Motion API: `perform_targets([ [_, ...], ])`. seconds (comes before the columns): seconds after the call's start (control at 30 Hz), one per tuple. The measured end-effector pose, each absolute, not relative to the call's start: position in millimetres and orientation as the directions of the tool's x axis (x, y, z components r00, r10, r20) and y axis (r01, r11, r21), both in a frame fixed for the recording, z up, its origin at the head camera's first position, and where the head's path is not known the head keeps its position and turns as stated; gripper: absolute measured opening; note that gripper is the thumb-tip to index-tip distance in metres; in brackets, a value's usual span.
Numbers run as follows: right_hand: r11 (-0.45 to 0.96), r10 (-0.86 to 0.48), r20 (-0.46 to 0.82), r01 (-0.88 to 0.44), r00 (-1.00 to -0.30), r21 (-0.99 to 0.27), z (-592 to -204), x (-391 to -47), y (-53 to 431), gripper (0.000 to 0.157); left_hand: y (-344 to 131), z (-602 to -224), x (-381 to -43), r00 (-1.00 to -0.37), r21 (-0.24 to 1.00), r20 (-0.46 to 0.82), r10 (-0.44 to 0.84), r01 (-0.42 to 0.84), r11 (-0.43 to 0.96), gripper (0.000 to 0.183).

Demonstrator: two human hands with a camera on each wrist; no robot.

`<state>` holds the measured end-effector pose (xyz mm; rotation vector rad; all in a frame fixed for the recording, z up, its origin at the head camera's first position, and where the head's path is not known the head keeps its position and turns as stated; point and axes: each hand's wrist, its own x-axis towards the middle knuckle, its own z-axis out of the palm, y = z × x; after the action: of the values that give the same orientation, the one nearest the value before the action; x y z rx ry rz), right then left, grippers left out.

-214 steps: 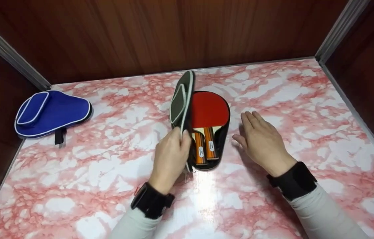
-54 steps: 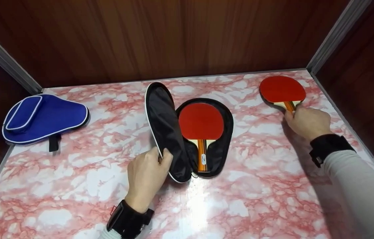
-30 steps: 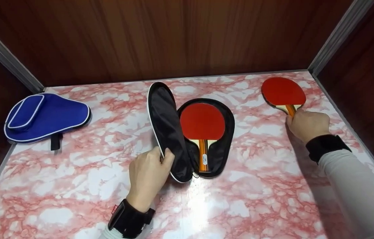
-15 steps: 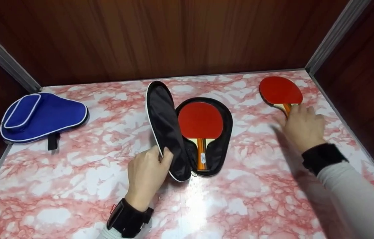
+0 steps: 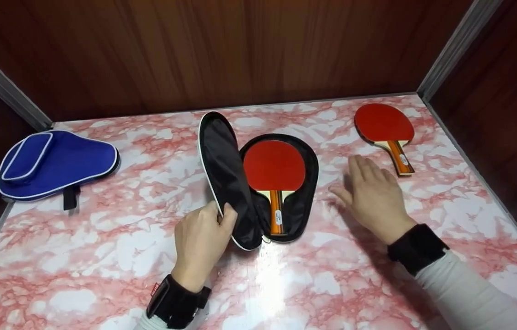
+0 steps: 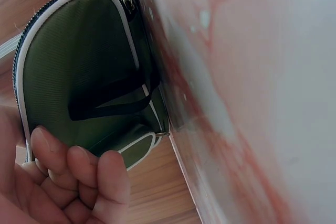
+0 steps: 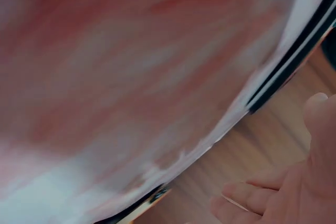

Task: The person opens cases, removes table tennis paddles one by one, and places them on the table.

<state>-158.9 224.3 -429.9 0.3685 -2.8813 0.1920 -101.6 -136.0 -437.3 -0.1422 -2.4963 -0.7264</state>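
If the left hand point(image 5: 202, 245) loses its pinch on the tilted flap point(image 5: 224, 174), that could drop over the paddle point(image 5: 274, 165) inside the case point(image 5: 303, 206), blocking the right hand point(image 5: 375, 201) (fingers extended, holding nothing) near the second paddle point(image 5: 383, 123) on the surface point(image 5: 125, 238).

By the head camera, the table point(image 5: 102, 270) is being viewed from above, forward and down. By the left wrist camera, the case point(image 6: 79, 45) is being faced closely from outside; its lining point(image 5: 227, 178) is being shown in the head view. By the right wrist camera, the right hand point(image 7: 307, 187) is being framed closely, the table being shared with the head view.
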Motion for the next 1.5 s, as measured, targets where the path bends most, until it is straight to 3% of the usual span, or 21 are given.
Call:
perform_targets([
  [0.63,0.918,-0.374,0.081,-0.382,-0.924,-0.109,-423,-132,156,0.098,-136,-438,-101,-0.86,0.477,0.507,-0.055,0.228,0.849,0.04],
  [0.9,0.882,-0.451,0.179,-0.468,-0.874,-0.062,-426,-122,129,0.091,-136,-438,-101,-0.849,0.462,0.526,-0.047,0.239,0.854,0.04],
  [1.2,0.846,-0.51,0.365,-0.53,-0.779,0.051,-427,-121,110,0.069,-136,-437,-102,-0.861,0.469,0.506,-0.044,0.233,0.852,0.041],
  [1.5,0.872,-0.475,0.305,-0.489,-0.826,0.034,-425,-126,94,0.071,-135,-436,-101,-0.877,0.475,0.479,-0.035,0.226,0.851,0.041],
])
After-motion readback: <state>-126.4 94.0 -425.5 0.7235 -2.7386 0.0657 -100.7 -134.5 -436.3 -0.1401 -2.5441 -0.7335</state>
